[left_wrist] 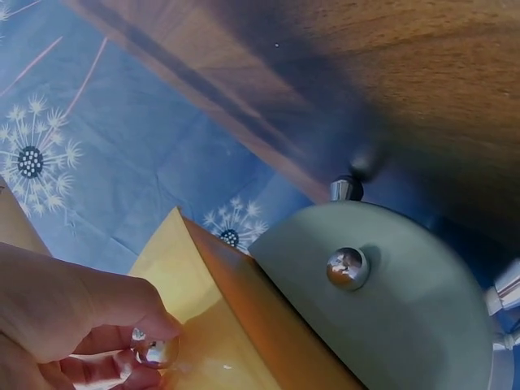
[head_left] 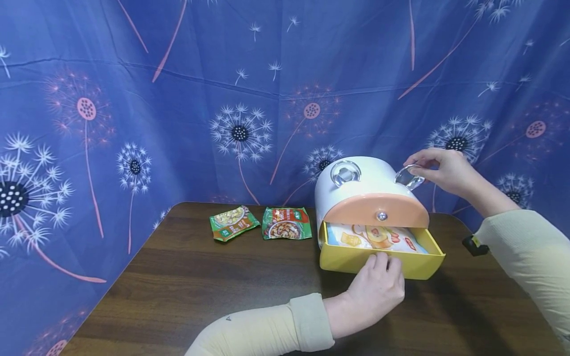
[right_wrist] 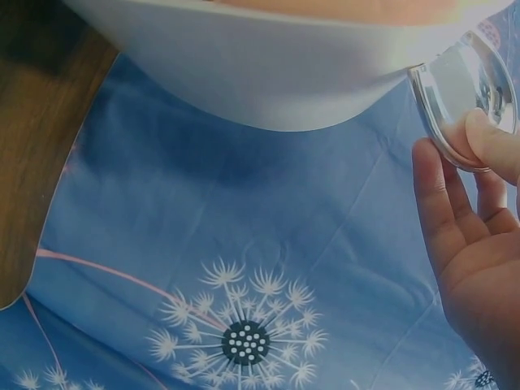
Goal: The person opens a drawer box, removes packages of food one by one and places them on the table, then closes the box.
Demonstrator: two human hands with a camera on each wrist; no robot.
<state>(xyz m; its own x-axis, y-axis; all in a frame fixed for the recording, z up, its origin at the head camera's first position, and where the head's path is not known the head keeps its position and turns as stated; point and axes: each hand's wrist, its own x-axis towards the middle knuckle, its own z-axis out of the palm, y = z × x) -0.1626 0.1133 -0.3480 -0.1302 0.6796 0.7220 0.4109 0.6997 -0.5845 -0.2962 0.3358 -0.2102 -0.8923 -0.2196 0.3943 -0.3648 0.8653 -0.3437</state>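
A rounded white box (head_left: 356, 173) with an orange upper front (head_left: 356, 212) stands at the right of the table. Its lower yellow drawer (head_left: 343, 259) is pulled out, and a white packet with food pictures (head_left: 374, 237) lies inside. My left hand (head_left: 378, 287) pinches the drawer's shiny round knob (left_wrist: 154, 351) between thumb and fingers. On the box's top right, my right hand (head_left: 445, 170) grips a silver ear-shaped disc (right_wrist: 443, 114) by its edge. A matching silver disc (head_left: 345, 174) on the top left is untouched. The orange front's own knob (head_left: 382, 216) is also untouched.
Two green food packets, one with an orange-brown panel (head_left: 233, 222) and one with red (head_left: 287, 223), lie left of the box on the brown wooden table (head_left: 200, 277). A blue dandelion-print curtain (head_left: 187, 128) hangs behind. A small black object (head_left: 474, 245) shows by the right sleeve.
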